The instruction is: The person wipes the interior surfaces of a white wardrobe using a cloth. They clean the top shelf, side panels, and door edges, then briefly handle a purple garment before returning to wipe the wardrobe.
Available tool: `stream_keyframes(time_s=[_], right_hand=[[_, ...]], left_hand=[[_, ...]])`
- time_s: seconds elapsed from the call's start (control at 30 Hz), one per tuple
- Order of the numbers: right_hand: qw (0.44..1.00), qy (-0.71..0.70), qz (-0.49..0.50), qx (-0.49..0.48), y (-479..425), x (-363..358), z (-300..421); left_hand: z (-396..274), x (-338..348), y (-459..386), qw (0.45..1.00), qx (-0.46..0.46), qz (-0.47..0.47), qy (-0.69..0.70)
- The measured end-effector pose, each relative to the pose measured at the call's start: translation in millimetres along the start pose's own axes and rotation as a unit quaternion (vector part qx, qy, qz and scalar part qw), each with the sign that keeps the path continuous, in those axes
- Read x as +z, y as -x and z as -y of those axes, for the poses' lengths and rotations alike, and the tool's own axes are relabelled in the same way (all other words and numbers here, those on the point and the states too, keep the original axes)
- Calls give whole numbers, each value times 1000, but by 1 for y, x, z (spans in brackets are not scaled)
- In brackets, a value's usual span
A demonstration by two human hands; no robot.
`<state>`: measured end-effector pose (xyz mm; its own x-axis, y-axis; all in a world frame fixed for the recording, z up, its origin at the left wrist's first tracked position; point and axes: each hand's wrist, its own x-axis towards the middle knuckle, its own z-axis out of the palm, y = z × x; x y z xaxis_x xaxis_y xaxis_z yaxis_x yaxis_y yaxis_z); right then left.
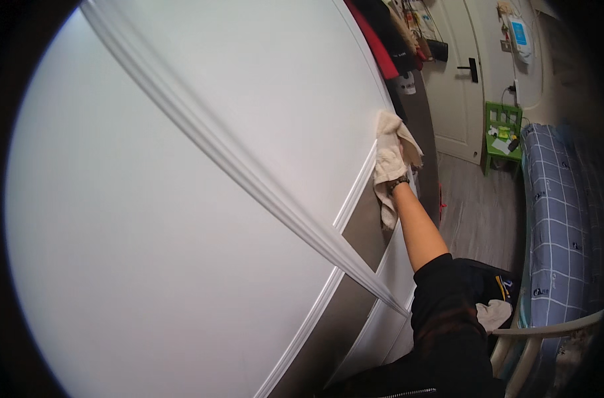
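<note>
A beige terry cloth (389, 161) is draped around my right hand (402, 148), which is mostly hidden beneath it. With my arm stretched out, the hand presses the cloth at the edge of a white wardrobe door (292, 124), just where a pale trim strip (356, 184) meets that edge. One end of the cloth hangs below my wrist, beside a beaded bracelet (399, 184). A ridged white vertical profile (222, 164) runs between this door and a nearer white panel (157, 248). Brown bands (364, 224) cross both panels lower down. My left hand is out of view.
Clothes (381, 40) hang past the door edge. Beyond are a room door (453, 109), a green chair (503, 129) with small items and a bed with a checked cover (555, 209). A second pale cloth (494, 315) lies near a curved wooden rail (550, 330).
</note>
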<state>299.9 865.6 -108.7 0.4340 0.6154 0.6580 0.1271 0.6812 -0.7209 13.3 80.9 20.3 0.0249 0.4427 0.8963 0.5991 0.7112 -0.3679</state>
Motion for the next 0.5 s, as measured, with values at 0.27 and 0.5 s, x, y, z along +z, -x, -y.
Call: stream_keyframes(time_s=[0.27,0.5], right_hand=[[827,-507,-11,244,161,22,-48],[976,-22,109,188,189,-32,-64]], left_hand=[[20,-50,1,998,27,46,-17],[33,-2,8,963,180,-168,-111]])
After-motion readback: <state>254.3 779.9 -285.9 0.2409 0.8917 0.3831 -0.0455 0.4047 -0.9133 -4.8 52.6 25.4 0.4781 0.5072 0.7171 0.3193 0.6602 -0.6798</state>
